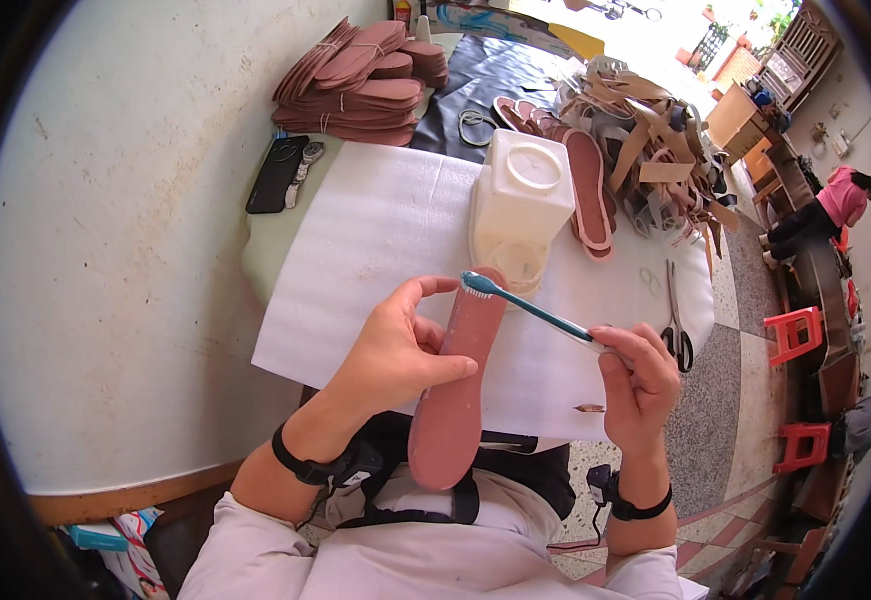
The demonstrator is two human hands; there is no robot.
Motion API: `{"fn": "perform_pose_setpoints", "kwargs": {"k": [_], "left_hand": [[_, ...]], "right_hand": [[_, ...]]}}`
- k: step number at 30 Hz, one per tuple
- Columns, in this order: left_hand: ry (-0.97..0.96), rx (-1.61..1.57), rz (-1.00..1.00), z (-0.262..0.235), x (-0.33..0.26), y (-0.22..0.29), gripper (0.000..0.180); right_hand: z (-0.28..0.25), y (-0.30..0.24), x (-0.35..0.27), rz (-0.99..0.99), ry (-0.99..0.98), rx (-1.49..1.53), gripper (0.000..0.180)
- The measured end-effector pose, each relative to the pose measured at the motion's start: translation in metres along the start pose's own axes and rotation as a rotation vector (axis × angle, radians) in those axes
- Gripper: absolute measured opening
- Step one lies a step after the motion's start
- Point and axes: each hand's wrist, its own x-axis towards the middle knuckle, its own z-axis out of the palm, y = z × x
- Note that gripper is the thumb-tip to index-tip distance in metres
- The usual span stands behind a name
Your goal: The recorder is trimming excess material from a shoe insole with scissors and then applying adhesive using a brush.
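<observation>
A reddish-brown shoe insole [447, 420] is held up by my left hand [395, 345], its thumb across the face and its fingers at the edge and behind. My right hand [640, 385] pinches the handle of a teal toothbrush [540, 315]. The bristles rest at the insole's narrow upper end, facing its surface. Just beyond stands a cut-open whitish plastic container [525, 185] with a round cap on top and an opening low at its front. A white foam sheet [355, 250] covers the table under both hands.
Bundled insoles [365, 85] are stacked at the far left, near a black phone [280, 175] and a watch [305, 165]. Finished-edge soles [588, 190] and a heap of straps [655, 140] lie far right. Scissors [677, 335] rest at the right edge. Two people are farther right, near red stools [793, 335].
</observation>
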Motion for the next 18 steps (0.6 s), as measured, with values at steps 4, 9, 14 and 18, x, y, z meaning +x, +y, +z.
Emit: {"fn": "perform_pose_setpoints", "kwargs": {"k": [4,9,14,18], "left_hand": [[-0.011,0.01,-0.006,0.001,-0.001,0.005,0.084],[-0.027,0.027,-0.021,0.003,-0.003,0.007,0.085],[-0.018,0.012,-0.015,0.002,-0.005,0.007,0.083],[-0.006,0.0,-0.006,0.0,-0.007,0.009,0.083]], "right_hand": [[0.0,-0.003,0.002,-0.007,-0.01,-0.033,0.026],[0.001,-0.003,0.001,0.021,0.012,-0.083,0.024],[-0.001,0.007,-0.003,0.021,0.072,-0.08,0.022],[-0.005,0.006,-0.005,0.035,0.075,-0.078,0.022]]}}
